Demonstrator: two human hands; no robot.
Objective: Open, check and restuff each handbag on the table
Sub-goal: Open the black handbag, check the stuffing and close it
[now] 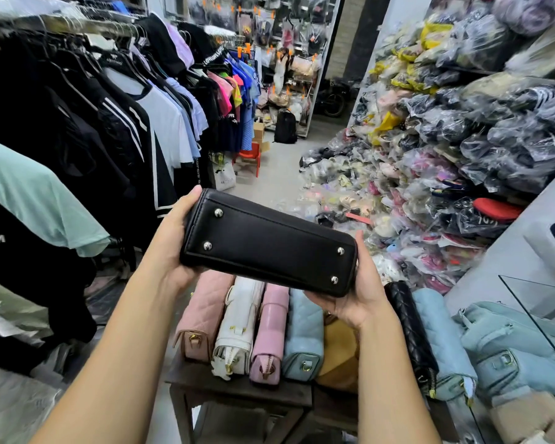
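Black handbag point(269, 243), seemingly leather, flat studded base | left hand point(169, 241), right hand point(361, 294): fingers grip ends

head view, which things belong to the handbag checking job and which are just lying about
Job: black handbag in left hand and right hand; pink quilted bag, white bag, blue bag on table.
Lying about: hanging clothes, bagged goods, red chair.

Counting two hands, left hand point(173, 245) and right hand point(359, 299), gripping one black handbag point(269, 241) showing four metal studs point(218, 213); seven handbags point(237, 325) lying side by side on one table point(237, 394); one red chair point(247, 157) and one black backpack point(285, 126) standing beyond.
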